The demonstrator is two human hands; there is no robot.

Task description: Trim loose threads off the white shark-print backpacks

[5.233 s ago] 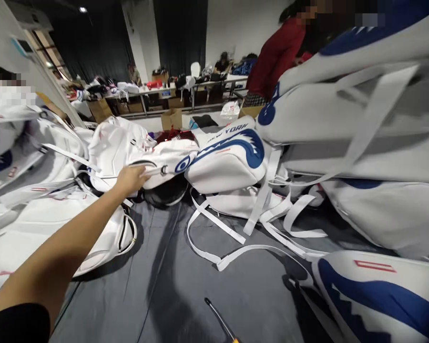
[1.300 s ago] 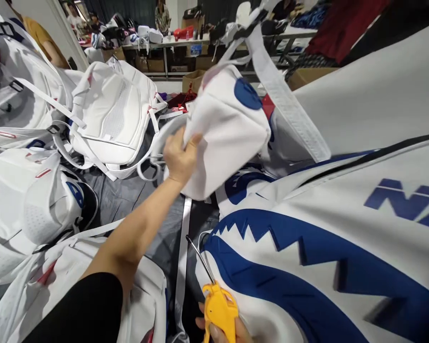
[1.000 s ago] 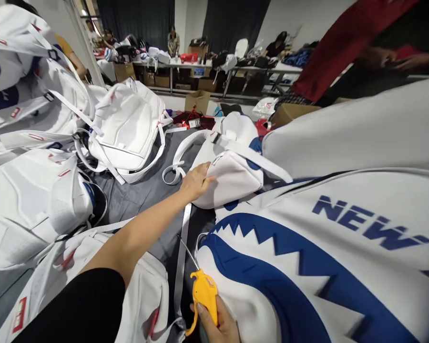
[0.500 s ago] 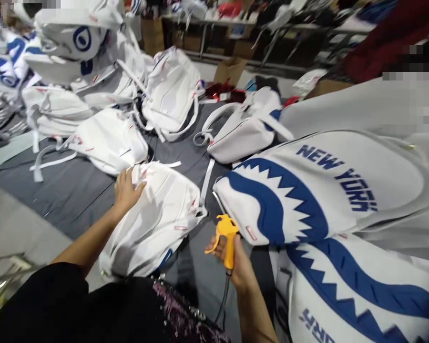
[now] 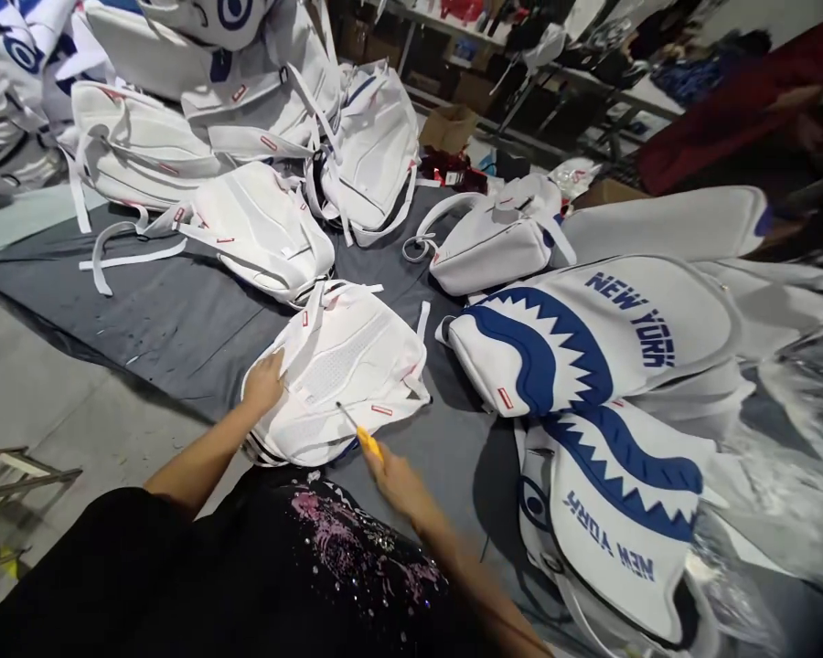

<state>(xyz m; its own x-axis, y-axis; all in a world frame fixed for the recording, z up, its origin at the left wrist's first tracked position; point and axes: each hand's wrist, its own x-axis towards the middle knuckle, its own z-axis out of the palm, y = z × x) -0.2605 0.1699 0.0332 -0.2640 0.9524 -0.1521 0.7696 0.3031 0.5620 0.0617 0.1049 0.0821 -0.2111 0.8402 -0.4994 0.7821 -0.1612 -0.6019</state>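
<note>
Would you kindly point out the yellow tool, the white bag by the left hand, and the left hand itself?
Yellow tool [image 5: 368, 443]: head view, on its yellow body.
White bag [image 5: 343, 358]: head view, on its textured middle panel.
Left hand [image 5: 264, 382]: head view, on its back.

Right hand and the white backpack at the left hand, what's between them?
The yellow air blow gun, in the right hand, its thin nozzle over the white backpack, as the head view shows; contact is unclear.
</note>
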